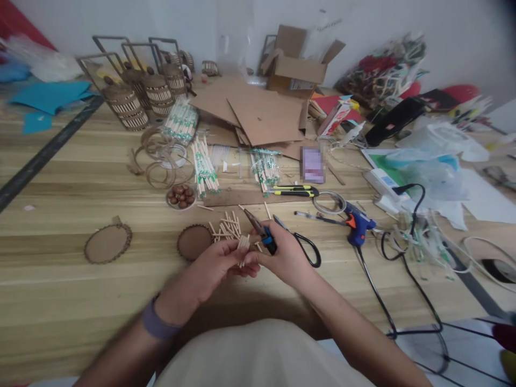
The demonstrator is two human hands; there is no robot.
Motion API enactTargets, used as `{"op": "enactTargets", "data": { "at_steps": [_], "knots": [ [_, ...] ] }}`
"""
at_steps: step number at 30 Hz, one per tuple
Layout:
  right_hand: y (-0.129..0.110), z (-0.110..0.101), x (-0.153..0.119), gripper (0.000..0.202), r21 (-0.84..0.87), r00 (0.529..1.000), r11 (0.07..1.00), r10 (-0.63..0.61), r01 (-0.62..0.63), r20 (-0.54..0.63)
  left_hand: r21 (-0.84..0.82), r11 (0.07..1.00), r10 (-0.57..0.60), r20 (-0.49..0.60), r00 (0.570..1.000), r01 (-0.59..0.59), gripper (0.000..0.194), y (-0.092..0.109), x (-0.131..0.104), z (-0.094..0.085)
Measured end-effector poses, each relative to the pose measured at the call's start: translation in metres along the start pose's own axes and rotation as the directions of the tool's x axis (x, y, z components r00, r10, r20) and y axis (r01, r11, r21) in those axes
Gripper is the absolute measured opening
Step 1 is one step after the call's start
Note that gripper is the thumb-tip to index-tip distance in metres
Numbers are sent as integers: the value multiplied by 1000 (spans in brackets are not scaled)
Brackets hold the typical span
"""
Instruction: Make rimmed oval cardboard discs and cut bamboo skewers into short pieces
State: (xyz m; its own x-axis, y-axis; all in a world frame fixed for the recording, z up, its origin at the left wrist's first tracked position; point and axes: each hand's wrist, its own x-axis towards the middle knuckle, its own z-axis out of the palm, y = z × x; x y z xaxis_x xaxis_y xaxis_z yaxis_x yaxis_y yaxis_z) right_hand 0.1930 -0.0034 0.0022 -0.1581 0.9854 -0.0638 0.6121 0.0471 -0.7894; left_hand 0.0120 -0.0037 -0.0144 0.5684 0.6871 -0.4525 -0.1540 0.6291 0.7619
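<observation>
Between the fingers of my left hand (213, 264) is a small bundle of short wooden sticks (243, 246). My right hand (288, 257) is closed round pliers (265, 236) with pointed metal jaws and blue-and-black handles; its fingertips also reach the bundle. Loose cut sticks (228, 226) lie in a heap just beyond my hands. Beside my left hand is a round cardboard disc (194, 242) with a ridged rim, and a similar disc (108, 244) lies further left. Black-handled scissors (310, 250) rest to the right, partly hidden by my right hand.
A blue glue gun (360, 226) with its cable lies right, near a yellow-black cutter (296, 191). Beyond are a bowl of brown balls (181, 197), bundled sticks (205, 166) and cardboard sheets (266, 115). Several stick-covered lanterns (129, 110) with handles stand back left.
</observation>
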Motion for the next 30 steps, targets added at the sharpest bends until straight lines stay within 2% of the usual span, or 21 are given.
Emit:
{"op": "enactTargets", "data": {
  "at_steps": [4,9,11,13,15,17,18,20,23,26,30],
  "knots": [
    [-4,6,-10,54,20,995,997,-79,78,58,34,998,57,-53,997,-55,32,-3,6,1],
    [-2,19,-16,42,-22,985,987,-158,160,69,183,982,64,-124,990,-40,32,-8,9,4],
    [0,17,-15,41,-47,983,983,-172,175,64,281,959,81,-150,985,-36,34,-8,9,2],
    [3,9,-11,33,-140,992,982,-125,127,27,414,909,130,-187,974,-42,37,-5,5,0],
    [6,-1,-4,21,-339,1000,941,3,-10,-21,589,807,204,-212,956,-42,37,1,1,-4],
    [9,-11,4,14,-570,988,808,143,-146,-51,760,650,274,-224,935,-9,33,7,-3,-6],
    [10,-14,8,13,-653,981,736,189,-177,-53,843,537,312,-228,923,27,30,9,-5,-6],
    [12,-17,14,15,-737,971,649,234,-188,-42,945,308,385,-234,893,115,26,12,-6,-5],
    [13,-13,19,16,-756,969,628,247,-183,-30,975,50,448,-218,867,219,26,12,-5,-4],
    [12,-7,22,18,-761,965,619,260,-193,-33,964,-65,447,-203,871,258,28,12,-4,-2],
    [8,-3,23,20,-747,957,628,288,-219,-38,960,-77,397,-218,892,269,30,15,-3,1]
  ]
}}
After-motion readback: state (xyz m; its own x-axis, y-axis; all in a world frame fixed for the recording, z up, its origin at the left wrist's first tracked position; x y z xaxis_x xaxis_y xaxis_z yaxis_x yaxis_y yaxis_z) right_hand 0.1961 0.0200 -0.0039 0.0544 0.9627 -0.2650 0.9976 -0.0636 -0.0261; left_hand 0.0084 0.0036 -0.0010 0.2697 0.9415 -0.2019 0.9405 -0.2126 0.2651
